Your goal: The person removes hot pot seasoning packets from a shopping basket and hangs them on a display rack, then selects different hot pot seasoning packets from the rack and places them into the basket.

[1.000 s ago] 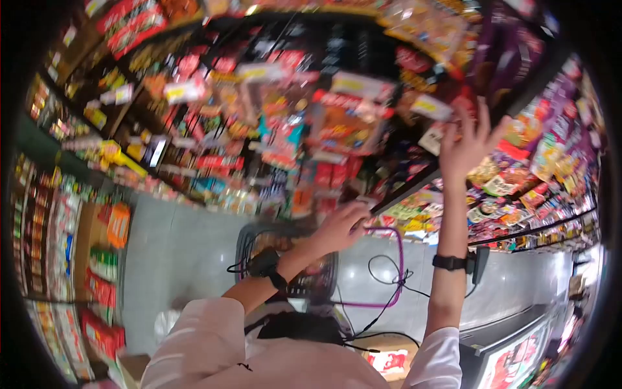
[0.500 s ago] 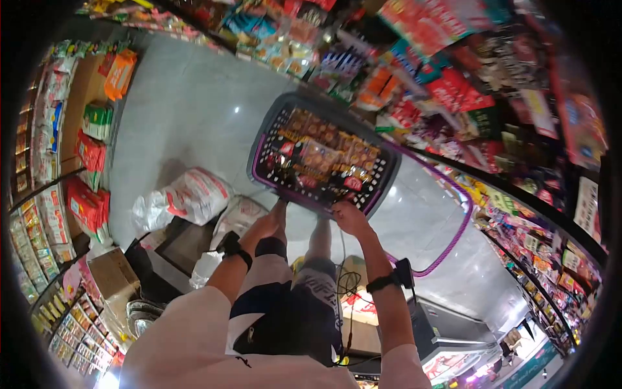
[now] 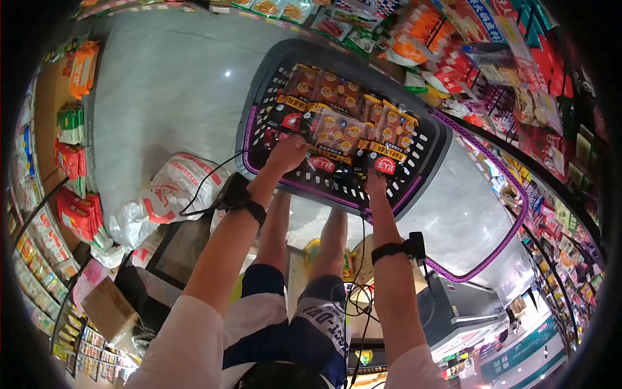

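Observation:
A dark grey shopping basket [image 3: 251,123] with purple trim stands on the floor in front of my legs, packed with several brown and orange snack packets [image 3: 337,126]. My left hand [image 3: 288,153] reaches into the basket's near left part, fingers curled down on a packet with a red label. My right hand [image 3: 376,184] is at the near rim, its fingertips down among the packets beside another red-labelled packet [image 3: 385,165]; its grip is hidden. The basket's long purple handle [image 3: 512,223] lies out to the right on the floor.
Shelves of bright snack bags [image 3: 518,71] run along the right and top. White filled sacks [image 3: 175,188] lie on the floor at my left, with more stocked shelves [image 3: 71,207] and a cardboard box [image 3: 107,308] beyond. A grey cabinet [image 3: 453,311] stands at lower right.
A second ago my right hand was up at the shelf. Since then my view has dropped to the basket, both hands have come down, and they now reach further into it.

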Available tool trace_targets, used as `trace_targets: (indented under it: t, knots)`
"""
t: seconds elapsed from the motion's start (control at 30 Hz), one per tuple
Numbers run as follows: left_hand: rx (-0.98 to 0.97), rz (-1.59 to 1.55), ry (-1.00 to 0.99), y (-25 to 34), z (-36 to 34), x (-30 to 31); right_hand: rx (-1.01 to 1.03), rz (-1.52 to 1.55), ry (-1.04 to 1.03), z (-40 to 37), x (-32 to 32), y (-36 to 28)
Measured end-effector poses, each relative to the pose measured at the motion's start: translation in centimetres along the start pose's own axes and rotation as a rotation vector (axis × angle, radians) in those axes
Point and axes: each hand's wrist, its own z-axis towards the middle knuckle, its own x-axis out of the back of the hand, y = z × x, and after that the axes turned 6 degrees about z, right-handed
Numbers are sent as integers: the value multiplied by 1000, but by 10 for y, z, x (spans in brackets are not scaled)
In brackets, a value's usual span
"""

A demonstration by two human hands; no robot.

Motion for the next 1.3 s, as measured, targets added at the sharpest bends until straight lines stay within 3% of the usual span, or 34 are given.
trace_targets:
  t: [0.13, 0.23, 0.27, 0.37, 0.57, 0.67, 0.73, 0.87, 0.97, 1.0, 1.07, 1.1, 1.13, 1.2, 1.3]
  knots:
    - [-71, 30, -46, -11, -2, -15, -450, 885, 56, 10, -17, 3]
    - [-126, 177, -169, -30, -23, -21, -553, 1435, 132, 10, -19, 13]
    - [-118, 149, -165, -36, -31, -25, -492, 1575, 118, 13, -17, 22]
    - [-14, -142, -53, -48, -59, -35, -460, 1547, 162, 30, -15, 32]
    - [-40, -171, -240, -72, -53, -31, -452, 1381, 207, 28, -8, -6]
    - [71, 130, -213, -34, -57, 3, -458, 1410, 201, 26, -9, -6]
    - [-20, 188, -125, -45, -54, 1, -411, 1496, 138, 22, -11, -2]
    - [-98, 186, -102, -53, -62, 9, -389, 1293, 190, 10, 1, -8]
    - [37, 196, -245, -55, -82, 22, -145, 989, 242, -26, 28, -48]
    - [20, 136, -271, -56, -88, 21, -33, 917, 171, -6, 34, -19]
    - [-25, 21, -321, -63, -99, 19, 165, 702, 135, -20, 68, -44]
    - [5, -106, -286, -41, -118, 27, 262, 587, 126, -37, 85, -60]
    - [30, -237, -250, -14, -135, 34, 440, 100, 177, -64, 108, -87]
    - [5, -435, -276, 17, -155, 40, 524, -169, 235, -126, 134, -135]
    - [-109, -549, -261, 69, -177, 63, 586, -237, 148, -220, 183, -185]
